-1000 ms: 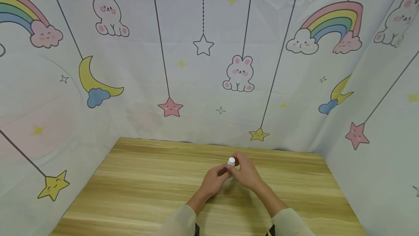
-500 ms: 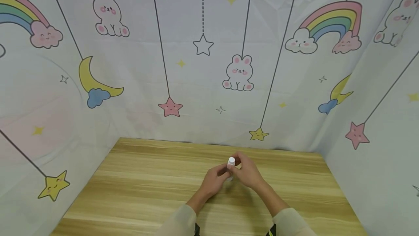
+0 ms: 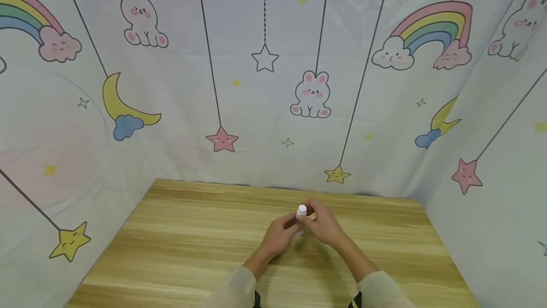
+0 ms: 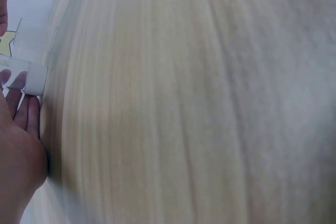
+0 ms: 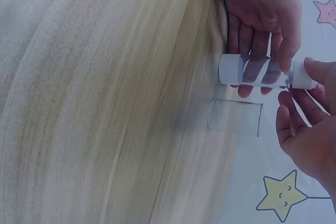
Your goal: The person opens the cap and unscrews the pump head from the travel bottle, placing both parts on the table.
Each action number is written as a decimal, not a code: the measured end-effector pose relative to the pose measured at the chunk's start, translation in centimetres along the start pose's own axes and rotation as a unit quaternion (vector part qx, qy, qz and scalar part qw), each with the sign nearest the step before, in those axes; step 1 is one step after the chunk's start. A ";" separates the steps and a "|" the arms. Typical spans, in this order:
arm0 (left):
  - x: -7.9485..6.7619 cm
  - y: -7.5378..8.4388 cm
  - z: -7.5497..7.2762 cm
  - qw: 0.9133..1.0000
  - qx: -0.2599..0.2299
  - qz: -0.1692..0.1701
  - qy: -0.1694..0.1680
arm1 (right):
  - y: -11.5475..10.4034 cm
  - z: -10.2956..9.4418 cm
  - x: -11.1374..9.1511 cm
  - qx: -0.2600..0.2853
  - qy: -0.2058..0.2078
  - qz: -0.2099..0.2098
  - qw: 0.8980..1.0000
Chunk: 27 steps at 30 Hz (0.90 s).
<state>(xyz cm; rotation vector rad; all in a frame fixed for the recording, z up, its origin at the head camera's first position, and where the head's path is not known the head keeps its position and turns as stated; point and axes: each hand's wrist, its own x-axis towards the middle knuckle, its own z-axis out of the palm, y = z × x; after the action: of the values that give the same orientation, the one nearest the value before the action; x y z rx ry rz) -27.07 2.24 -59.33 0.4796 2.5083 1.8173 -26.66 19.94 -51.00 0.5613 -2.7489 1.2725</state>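
Observation:
A small clear bottle (image 5: 254,72) with a white base and a white top (image 5: 302,74) stands upright on the table. My left hand (image 3: 279,238) holds its clear body, the thumb on the near side and the fingers round behind. Higher up, my right hand (image 3: 323,224) pinches the white top between thumb and fingers. In the head view the bottle's white tip (image 3: 302,209) shows between the hands, while the body is mostly hidden. Beside the bottle, a clear cylindrical cap (image 5: 236,118) stands on the table, touched by neither hand.
The wood-grain table (image 3: 192,241) reaches back to a white cloth (image 3: 256,108) printed with rabbits, stars and rainbows. More of this cloth hangs along the left and right sides.
My right thumb has shifted slightly on the bottle's top, so a little more white shows there. The left hand and the bottle stay in place.

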 end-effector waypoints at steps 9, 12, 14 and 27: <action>0.0 0.0 -0.1 1.000 0.000 0.001 -0.001 | 0.1 0.2 0.1 -0.012 0.001 -0.007 1.000; 0.0 0.1 -0.1 1.000 0.001 -0.001 -0.003 | 0.2 0.3 0.1 -0.025 0.007 -0.017 1.000; 0.0 0.2 -0.1 1.000 0.001 -0.003 -0.003 | 0.2 0.4 0.1 -0.033 0.010 -0.021 0.999; 0.0 0.1 -0.2 1.000 0.002 -0.001 -0.002 | 0.1 0.8 0.2 -0.038 0.035 -0.010 0.999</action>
<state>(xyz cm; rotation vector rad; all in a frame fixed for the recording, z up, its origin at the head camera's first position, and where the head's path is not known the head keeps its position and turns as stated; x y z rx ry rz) -27.08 2.11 -59.17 0.4794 2.5100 1.8098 -26.75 19.38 -51.51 0.5265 -2.7135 1.1556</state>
